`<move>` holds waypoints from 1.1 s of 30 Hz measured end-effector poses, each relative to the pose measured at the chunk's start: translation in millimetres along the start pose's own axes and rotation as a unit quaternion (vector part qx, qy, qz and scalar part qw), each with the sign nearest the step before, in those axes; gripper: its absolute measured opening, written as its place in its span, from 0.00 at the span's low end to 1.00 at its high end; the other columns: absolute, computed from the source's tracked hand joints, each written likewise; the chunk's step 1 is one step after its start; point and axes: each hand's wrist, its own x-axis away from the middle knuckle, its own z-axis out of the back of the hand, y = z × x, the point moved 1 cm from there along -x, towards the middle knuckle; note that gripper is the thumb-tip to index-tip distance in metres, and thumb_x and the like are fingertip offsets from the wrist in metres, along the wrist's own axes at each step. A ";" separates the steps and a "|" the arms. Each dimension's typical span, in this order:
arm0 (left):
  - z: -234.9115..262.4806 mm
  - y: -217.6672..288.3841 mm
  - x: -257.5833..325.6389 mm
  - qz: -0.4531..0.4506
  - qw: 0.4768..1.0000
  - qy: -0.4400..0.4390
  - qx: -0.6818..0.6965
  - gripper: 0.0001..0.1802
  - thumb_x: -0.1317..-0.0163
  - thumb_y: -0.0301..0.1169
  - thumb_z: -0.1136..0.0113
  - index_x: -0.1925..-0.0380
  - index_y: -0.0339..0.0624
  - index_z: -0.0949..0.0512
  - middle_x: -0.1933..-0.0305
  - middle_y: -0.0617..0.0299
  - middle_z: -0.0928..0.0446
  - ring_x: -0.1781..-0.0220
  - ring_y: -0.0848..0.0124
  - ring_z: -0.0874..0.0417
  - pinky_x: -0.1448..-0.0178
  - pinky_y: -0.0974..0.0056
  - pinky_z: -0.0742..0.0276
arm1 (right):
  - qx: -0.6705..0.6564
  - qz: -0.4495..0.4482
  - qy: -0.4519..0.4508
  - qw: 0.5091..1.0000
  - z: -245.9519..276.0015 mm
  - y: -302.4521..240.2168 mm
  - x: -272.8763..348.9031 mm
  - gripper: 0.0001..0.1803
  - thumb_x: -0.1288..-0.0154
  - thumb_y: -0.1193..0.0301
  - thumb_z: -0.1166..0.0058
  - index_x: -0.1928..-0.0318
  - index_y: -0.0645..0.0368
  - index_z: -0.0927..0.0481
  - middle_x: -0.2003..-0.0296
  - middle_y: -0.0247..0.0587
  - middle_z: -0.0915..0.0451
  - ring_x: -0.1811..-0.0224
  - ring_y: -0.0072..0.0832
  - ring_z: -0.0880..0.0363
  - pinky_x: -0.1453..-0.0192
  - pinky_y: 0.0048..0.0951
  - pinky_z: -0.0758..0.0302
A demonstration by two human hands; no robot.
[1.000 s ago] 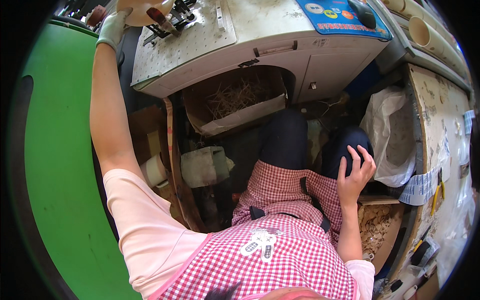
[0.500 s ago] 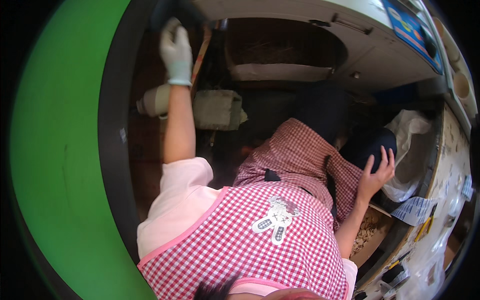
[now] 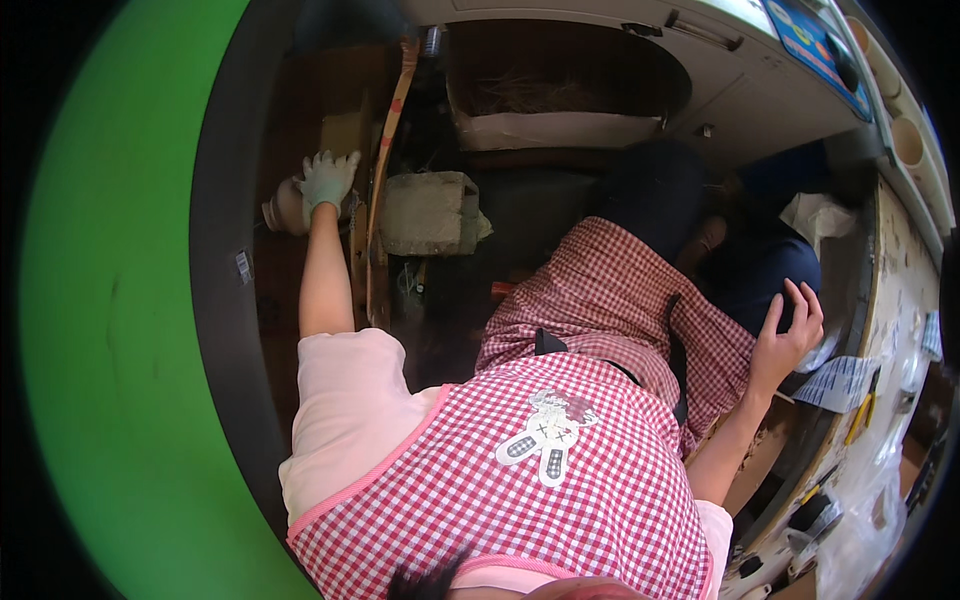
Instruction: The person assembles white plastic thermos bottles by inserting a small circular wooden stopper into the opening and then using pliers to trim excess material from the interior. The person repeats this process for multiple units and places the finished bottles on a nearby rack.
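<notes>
A pale, rounded roll-like object (image 3: 283, 205) lay low down on the person's left, on a dark brown surface beside a green wall (image 3: 110, 330). Its exact kind could not be told, since the hand covered most of it. The left hand (image 3: 326, 183), in a light greenish work glove, rested on top of it with the fingers spread and draped over its upper side, the arm reaching straight out from a pink sleeve (image 3: 345, 420). Whether the fingers actually gripped the object or only lay upon it could not be made out.

Just to the right of the hand stood a thin curved wooden strip (image 3: 385, 170), nearly upright, and past that a grey-green blocky bundle (image 3: 428, 213). Above these sat an open box (image 3: 560, 110) lined in white and holding dry straw-like material, tucked under the pale edge of a workbench (image 3: 700, 70).

The right hand (image 3: 790, 335) was bare and well apart from all this, on the person's right. It was held open, fingers loosely fanned and holding nothing, above the dark trouser leg and near a white printed sheet (image 3: 845, 380) at the edge of a cluttered table (image 3: 900, 300). A red-and-white checked apron (image 3: 560, 480) filled the lower middle of the view.
</notes>
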 end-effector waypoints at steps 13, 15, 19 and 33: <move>37.6 -28.2 -45.1 0.047 0.984 0.072 0.158 0.25 0.24 0.41 0.56 0.47 0.35 0.16 0.42 0.44 0.16 0.39 0.49 0.15 0.37 0.50 0.23 | -0.147 -0.032 -0.064 0.987 13.0 -13.1 0.9 0.13 0.28 0.73 0.40 0.45 0.57 0.15 0.42 0.42 0.18 0.37 0.40 0.23 0.31 0.38 0.29; 78.4 -16.0 -0.8 0.133 0.891 0.035 0.432 0.22 0.21 0.33 0.58 0.40 0.31 0.20 0.40 0.47 0.17 0.42 0.57 0.15 0.41 0.54 0.20 | -0.268 -0.108 -0.062 0.955 5.3 -18.9 3.0 0.12 0.25 0.72 0.42 0.44 0.59 0.16 0.45 0.41 0.16 0.41 0.34 0.19 0.35 0.33 0.24; 156.5 63.1 160.0 -0.271 0.871 0.354 0.204 0.22 0.28 0.19 0.53 0.37 0.34 0.22 0.34 0.48 0.20 0.33 0.54 0.19 0.30 0.56 0.24 | -0.547 -0.256 -0.165 0.780 -30.9 -56.2 4.8 0.19 0.18 0.66 0.49 0.36 0.65 0.23 0.48 0.47 0.14 0.49 0.28 0.15 0.43 0.29 0.18; 166.0 313.4 338.7 -0.389 0.681 -0.304 0.542 0.24 0.26 0.30 0.40 0.33 0.31 0.25 0.34 0.50 0.21 0.33 0.65 0.22 0.29 0.60 0.28 | -0.762 -0.247 -0.188 0.568 3.2 -22.1 -2.2 0.40 0.35 0.59 0.27 0.29 0.59 0.31 0.38 0.39 0.22 0.36 0.26 0.24 0.29 0.31 0.28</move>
